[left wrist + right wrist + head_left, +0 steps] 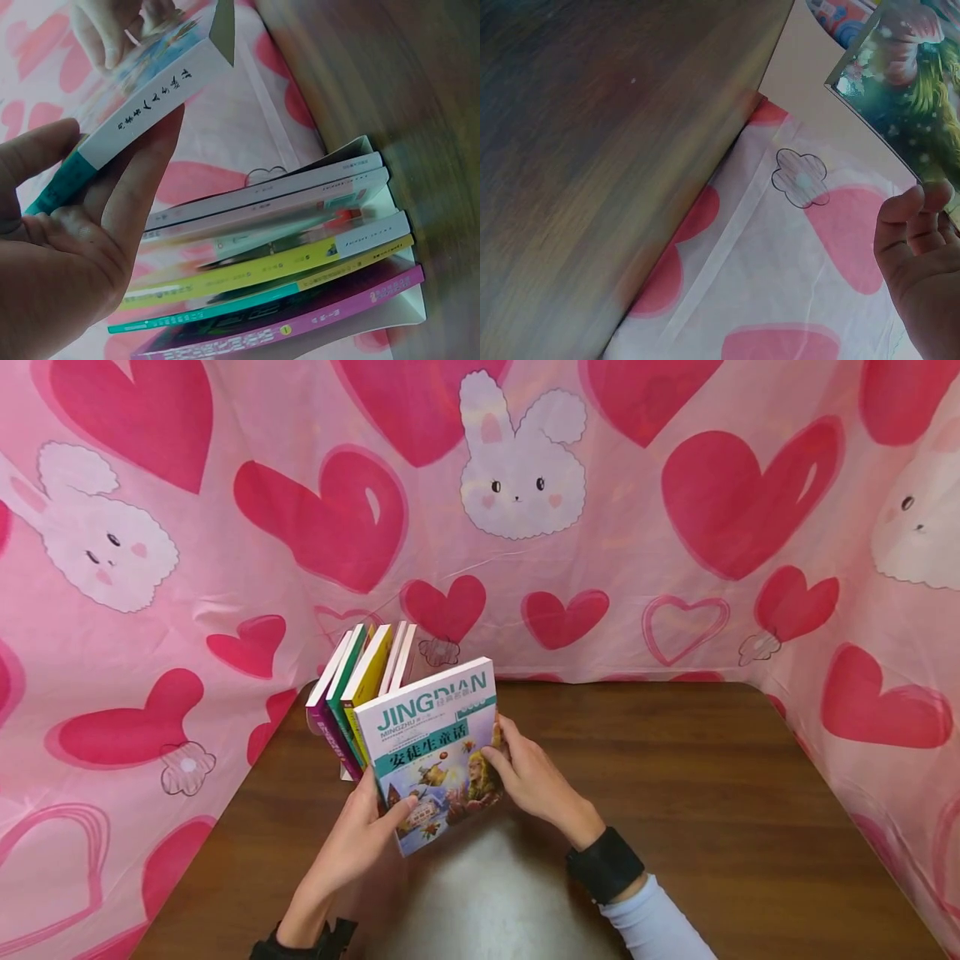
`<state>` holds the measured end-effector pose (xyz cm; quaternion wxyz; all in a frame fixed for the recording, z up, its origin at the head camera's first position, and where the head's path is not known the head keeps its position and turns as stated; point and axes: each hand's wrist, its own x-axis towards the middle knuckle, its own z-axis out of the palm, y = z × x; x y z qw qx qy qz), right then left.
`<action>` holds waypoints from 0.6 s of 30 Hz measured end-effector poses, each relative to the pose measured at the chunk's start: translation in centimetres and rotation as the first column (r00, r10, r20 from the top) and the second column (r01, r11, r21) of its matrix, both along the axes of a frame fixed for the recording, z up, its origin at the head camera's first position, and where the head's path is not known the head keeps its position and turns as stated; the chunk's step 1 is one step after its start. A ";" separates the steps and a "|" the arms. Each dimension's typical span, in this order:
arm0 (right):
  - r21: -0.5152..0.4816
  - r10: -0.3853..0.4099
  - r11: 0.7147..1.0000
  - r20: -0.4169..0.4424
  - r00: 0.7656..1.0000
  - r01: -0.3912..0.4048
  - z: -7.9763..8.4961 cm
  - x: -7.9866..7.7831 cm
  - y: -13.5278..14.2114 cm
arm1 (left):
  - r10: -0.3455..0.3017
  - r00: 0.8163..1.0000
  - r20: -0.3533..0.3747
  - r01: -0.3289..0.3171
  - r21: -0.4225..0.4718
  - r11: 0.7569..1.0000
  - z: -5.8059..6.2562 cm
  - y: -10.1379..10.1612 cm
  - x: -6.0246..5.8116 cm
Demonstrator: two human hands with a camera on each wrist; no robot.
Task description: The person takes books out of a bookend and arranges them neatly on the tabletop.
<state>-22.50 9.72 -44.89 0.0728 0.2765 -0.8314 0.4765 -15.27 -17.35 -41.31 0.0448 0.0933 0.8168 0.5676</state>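
A paperback book [438,737] with a white and teal cover and a colourful picture is held up, tilted, above the table. My left hand [360,831] grips its left side near the spine, thumb on the front cover. On the opposite edge, my right hand [540,781] holds it with the thumb over the cover. The left wrist view shows the white and teal spine [142,112] between thumb and fingers. In the right wrist view, fingers [900,210] curl at the book's edge. Just behind the book stands a row of books, partly hidden by it.
Purple [330,731], green and yellow books lean in the row at the left, with pale ones beside them, in a white holder [411,311]. The brown wooden table [675,777] is bordered by pink heart-patterned cloth [615,568] at the back and sides.
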 end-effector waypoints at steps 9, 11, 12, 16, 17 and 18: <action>0.014 -0.055 0.998 -0.039 0.998 0.056 0.0 0.4 0.4 | 0.001 1.000 -0.025 -0.002 -0.049 0.999 -0.3 0.7 -0.3; 0.022 -0.068 0.997 -0.056 0.996 0.070 -0.1 0.5 0.5 | 0.008 0.999 -0.036 -0.011 -0.073 0.997 -0.3 0.9 -0.4; 0.025 -0.073 0.997 -0.062 0.995 0.075 -0.1 0.5 0.6 | 0.012 0.999 -0.041 -0.015 -0.083 0.996 -0.2 1.0 -0.4; 0.026 -0.090 0.995 -0.070 0.993 0.092 -0.2 0.7 0.9 | 0.012 0.998 -0.067 -0.018 -0.091 0.996 -0.3 1.4 -0.6; 0.024 -0.091 0.995 -0.065 0.994 0.093 -0.2 0.8 1.0 | 0.010 0.997 -0.072 -0.016 -0.088 0.996 -0.3 1.5 -0.6; 0.023 -0.092 0.995 -0.060 0.994 0.094 -0.2 0.8 1.1 | 0.009 0.997 -0.076 -0.016 -0.088 0.996 -0.4 1.6 -0.6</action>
